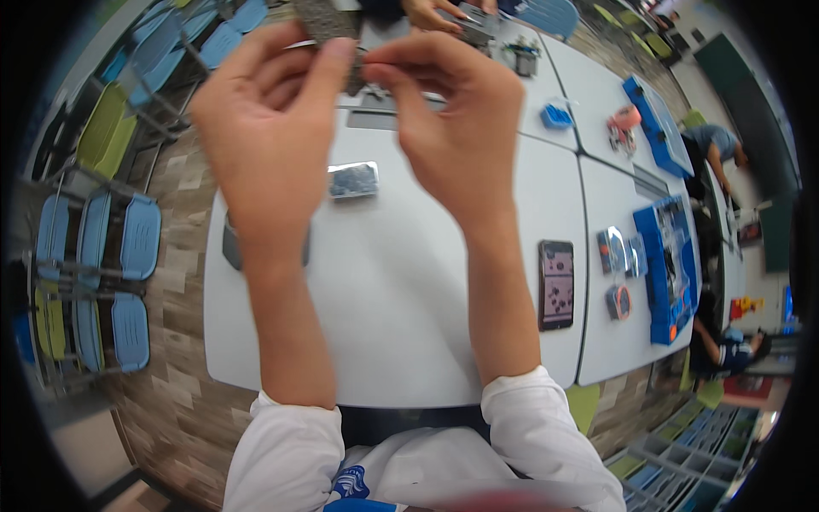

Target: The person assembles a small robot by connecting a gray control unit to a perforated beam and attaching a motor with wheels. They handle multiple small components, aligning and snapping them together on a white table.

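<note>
Both my hands are raised over the far side of the white table (401, 341). My left hand (273, 102) is closed round a grey plate with a patterned surface (327, 19), partly cut off by the upper edge. Close beside it, my right hand (456, 102) pinches with thumb and forefinger at the plate's lower right. Whatever lies in that pinch is too small and blurred to name. Below the hands, on the table, sits a small clear box of dark parts (353, 180). A dark grey object (232, 249) is partly hidden behind my left forearm.
A phone (556, 286) with a lit screen lies right of my right forearm. Farther right are an open blue case (670, 273), small clear boxes (612, 250) and a tape roll (618, 301). Across the table, another person's hands (435, 13) handle a grey part. Chairs (136, 237) stand left.
</note>
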Demonstrator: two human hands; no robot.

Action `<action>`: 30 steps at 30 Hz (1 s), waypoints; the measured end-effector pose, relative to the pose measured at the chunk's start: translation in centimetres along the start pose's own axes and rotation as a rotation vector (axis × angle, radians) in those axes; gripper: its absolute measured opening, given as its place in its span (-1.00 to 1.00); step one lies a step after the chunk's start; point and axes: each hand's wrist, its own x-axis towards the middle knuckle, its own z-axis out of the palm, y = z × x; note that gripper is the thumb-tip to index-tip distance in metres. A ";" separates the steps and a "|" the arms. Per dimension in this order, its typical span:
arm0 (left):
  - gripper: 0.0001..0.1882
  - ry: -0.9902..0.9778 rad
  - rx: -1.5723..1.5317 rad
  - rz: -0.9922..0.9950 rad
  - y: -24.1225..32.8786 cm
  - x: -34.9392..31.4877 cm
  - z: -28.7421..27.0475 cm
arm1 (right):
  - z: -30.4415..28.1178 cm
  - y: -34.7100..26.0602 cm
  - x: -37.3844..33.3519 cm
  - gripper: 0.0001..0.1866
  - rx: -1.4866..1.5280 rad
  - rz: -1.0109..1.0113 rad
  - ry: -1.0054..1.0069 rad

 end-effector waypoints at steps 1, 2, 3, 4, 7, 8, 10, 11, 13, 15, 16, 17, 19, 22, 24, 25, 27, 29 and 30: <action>-0.69 0.031 -0.009 0.012 0.1 0.0 -0.1 | 0.2 0.0 -0.2 -0.90 -0.013 -0.018 -0.013; -0.68 0.045 0.037 0.021 0.1 0.0 -0.3 | 0.4 0.1 -0.4 -0.89 -0.028 -0.023 -0.027; -0.67 0.049 0.068 0.034 0.3 0.0 -0.5 | 0.8 0.1 -0.5 -0.89 -0.013 -0.045 -0.014; -0.66 0.065 0.115 0.045 0.4 0.0 -0.7 | 1.2 0.1 -0.6 -0.90 0.009 -0.064 -0.004; -0.60 0.120 0.218 0.077 1.0 0.0 -1.5 | 2.4 -0.3 -0.8 -0.92 0.092 -0.109 0.099; -0.58 0.122 0.248 0.085 1.3 0.0 -1.9 | 2.8 -0.5 -1.0 -0.93 0.126 -0.124 0.137; -0.54 0.137 0.326 0.108 1.7 0.0 -2.7 | 3.2 -1.0 -1.4 -0.93 0.121 -0.177 0.134; -0.52 0.140 0.321 0.128 1.9 0.0 -3.2 | 3.4 -1.3 -1.5 -0.93 0.115 -0.201 0.138; -0.49 0.152 0.334 0.166 2.4 0.0 -4.1 | 3.8 -2.0 -1.8 -0.89 0.120 -0.232 0.122; -0.47 0.168 0.358 0.209 2.9 -0.1 -5.0 | 4.1 -2.7 -2.0 -0.89 0.155 -0.238 0.147; -0.47 0.177 0.371 0.228 3.2 -0.2 -5.4 | 4.2 -3.0 -2.0 -0.89 0.182 -0.232 0.157; -0.48 0.165 0.373 0.255 3.5 -0.4 -5.6 | 4.2 -3.3 -2.1 -0.90 0.208 -0.228 0.157; -0.49 0.170 0.427 0.269 4.3 -0.8 -5.9 | 4.0 -3.9 -2.1 -0.90 0.265 -0.207 0.152; -0.49 0.199 0.482 0.312 5.5 -1.6 -5.9 | 3.4 -4.9 -1.9 -0.92 0.340 -0.170 0.126; -0.49 0.205 0.510 0.350 6.2 -2.1 -5.6 | 2.9 -5.7 -1.9 -0.93 0.349 -0.142 0.140; -0.49 0.203 0.525 0.370 6.4 -2.3 -5.5 | 2.6 -6.0 -1.8 -0.94 0.355 -0.129 0.146; -0.49 0.206 0.536 0.391 6.7 -2.6 -5.4 | 2.2 -6.3 -1.6 -0.94 0.352 -0.130 0.149; -0.50 0.219 0.532 0.405 6.8 -2.7 -5.3 | 2.0 -6.6 -1.5 -0.94 0.354 -0.128 0.146; -0.50 0.227 0.507 0.400 6.7 -2.8 -5.3 | 1.9 -6.7 -1.5 -0.94 0.356 -0.124 0.142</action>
